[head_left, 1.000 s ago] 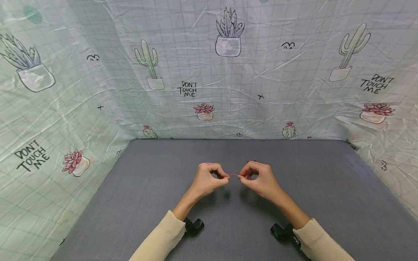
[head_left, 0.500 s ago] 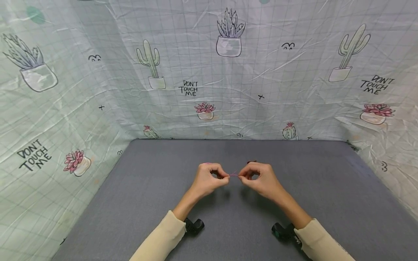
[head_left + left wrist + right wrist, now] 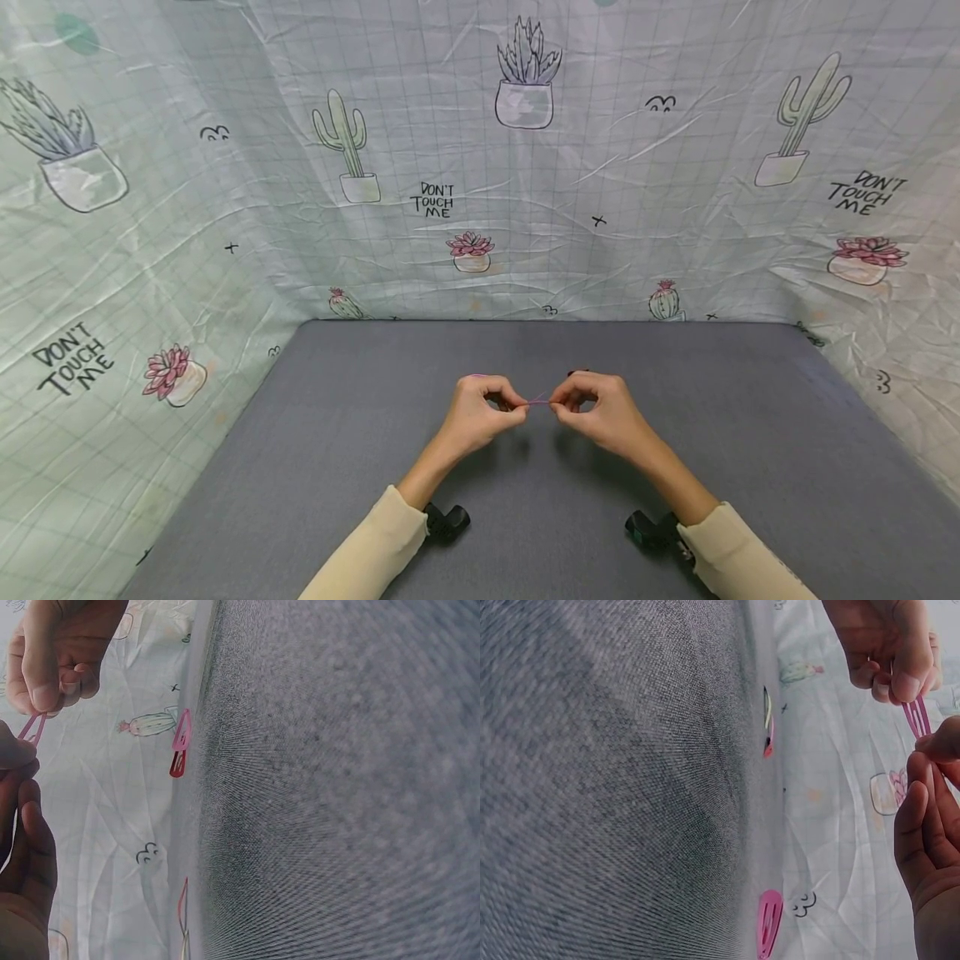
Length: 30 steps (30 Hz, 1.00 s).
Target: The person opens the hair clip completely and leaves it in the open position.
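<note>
A pink snap hair clip [image 3: 537,402] is stretched between my hands above the grey table [image 3: 360,450]. My left hand [image 3: 480,410] pinches one end between thumb and forefinger. The opposite end is pinched by the thumb and forefinger of my right hand [image 3: 597,410]. In the left wrist view the two strips of the clip [image 3: 31,729] spread in a narrow V. Slots show along the clip [image 3: 916,718] in the right wrist view. Its ends are hidden under the fingertips.
Low in the right wrist view another pink hair clip [image 3: 769,922] lies on the table. A pink clip [image 3: 183,729] and a red clip [image 3: 178,763] overlap in the left wrist view. A printed cloth [image 3: 555,192] hangs behind the table.
My right hand has shifted very slightly to the right. Both hands keep their pinch on the hair clip.
</note>
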Each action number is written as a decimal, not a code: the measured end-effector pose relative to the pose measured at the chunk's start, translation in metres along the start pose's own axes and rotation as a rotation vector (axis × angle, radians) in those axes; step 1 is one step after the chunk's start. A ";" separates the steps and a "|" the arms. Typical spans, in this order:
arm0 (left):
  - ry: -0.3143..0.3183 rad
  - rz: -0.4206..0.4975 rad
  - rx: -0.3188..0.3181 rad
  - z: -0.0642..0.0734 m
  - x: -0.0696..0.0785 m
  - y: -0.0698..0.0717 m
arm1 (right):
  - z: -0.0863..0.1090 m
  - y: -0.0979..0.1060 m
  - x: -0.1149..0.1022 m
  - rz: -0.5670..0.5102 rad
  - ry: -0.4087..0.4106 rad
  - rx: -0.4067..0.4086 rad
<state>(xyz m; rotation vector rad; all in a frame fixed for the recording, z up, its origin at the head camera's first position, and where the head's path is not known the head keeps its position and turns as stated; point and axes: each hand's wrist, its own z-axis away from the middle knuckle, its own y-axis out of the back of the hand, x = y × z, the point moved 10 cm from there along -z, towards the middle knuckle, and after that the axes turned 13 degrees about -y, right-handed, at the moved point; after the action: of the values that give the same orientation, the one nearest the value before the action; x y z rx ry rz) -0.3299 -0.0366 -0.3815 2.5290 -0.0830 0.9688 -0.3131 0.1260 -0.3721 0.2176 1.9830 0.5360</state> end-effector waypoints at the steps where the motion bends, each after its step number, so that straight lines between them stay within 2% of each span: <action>1: -0.002 -0.001 0.002 0.000 0.000 0.000 | 0.000 0.000 0.000 0.000 -0.002 0.001; 20: 0.019 -0.018 -0.001 0.000 0.000 -0.001 | 0.001 0.003 -0.001 -0.001 -0.005 0.017; 30: 0.079 0.013 0.030 -0.007 -0.003 -0.004 | -0.003 0.014 0.001 0.000 -0.028 0.035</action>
<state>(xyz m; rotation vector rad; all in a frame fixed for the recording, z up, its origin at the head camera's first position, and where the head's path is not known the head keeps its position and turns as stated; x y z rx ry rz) -0.3360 -0.0303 -0.3808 2.5169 -0.0618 1.0813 -0.3172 0.1378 -0.3656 0.2459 1.9665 0.4956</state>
